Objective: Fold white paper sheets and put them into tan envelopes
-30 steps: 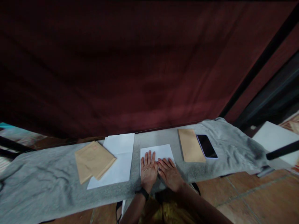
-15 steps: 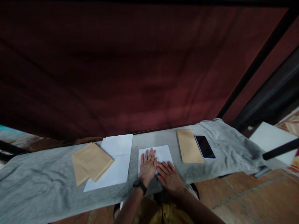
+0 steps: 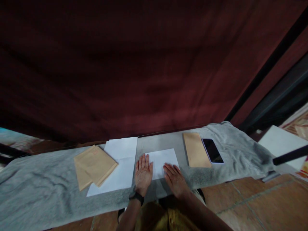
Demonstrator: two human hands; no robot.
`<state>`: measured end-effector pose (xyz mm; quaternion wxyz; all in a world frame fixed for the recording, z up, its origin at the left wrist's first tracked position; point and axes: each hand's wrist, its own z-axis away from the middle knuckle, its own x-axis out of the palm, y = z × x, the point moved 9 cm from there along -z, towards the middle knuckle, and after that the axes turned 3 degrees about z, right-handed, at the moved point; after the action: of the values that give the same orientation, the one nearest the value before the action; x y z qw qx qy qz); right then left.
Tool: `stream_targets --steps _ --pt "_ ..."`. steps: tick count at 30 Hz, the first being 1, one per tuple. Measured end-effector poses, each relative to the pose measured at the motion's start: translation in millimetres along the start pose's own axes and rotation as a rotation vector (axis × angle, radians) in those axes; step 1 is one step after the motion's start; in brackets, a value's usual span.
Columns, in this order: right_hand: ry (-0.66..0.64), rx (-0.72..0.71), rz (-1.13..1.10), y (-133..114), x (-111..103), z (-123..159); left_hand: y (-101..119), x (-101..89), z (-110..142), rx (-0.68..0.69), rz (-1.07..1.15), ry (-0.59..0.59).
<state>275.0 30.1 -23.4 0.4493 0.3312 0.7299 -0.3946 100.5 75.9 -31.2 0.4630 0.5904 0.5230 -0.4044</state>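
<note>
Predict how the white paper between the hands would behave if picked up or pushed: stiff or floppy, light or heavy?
The paper is likely light, since it looks thin and lies flat. Held by one edge, it would probably bend, as nothing visible stiffens it. Pushed, it may slide or buckle rather than tip, lying so low on the cloth.

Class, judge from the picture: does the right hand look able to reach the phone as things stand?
Probably yes: only the brown envelope seems to lie between the right hand and the phone, flat enough to reach over.
</note>
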Motion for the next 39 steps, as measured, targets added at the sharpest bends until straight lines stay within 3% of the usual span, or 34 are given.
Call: stream_targets --steps 4,10,24,30,34,39 --pt "0.12 0.046 0.027 -3.9 5.5 -28.6 3.3 -0.6 0.2 -0.008 -0.027 -0.023" --pt "0.151 0.053 0.111 -3.6 25.5 -57.6 2.7 -0.3 0.9 -0.003 -0.037 -0.014" --pt "0.183 0.185 0.198 59.2 13.2 -32.9 3.2 -1.6 2.0 -0.01 -0.009 -0.002" --pt "0.211 0.234 0.226 74.5 7.0 -23.8 3.8 -1.6 2.6 -0.021 -0.004 0.006" --pt "0.273 0.274 0.22 54.2 0.2 -27.7 5.4 -2.8 1.7 -0.023 0.005 0.001" --pt "0.157 0.011 0.112 -17.9 19.5 -43.0 5.7 -3.3 1.0 -0.011 -0.002 -0.008"
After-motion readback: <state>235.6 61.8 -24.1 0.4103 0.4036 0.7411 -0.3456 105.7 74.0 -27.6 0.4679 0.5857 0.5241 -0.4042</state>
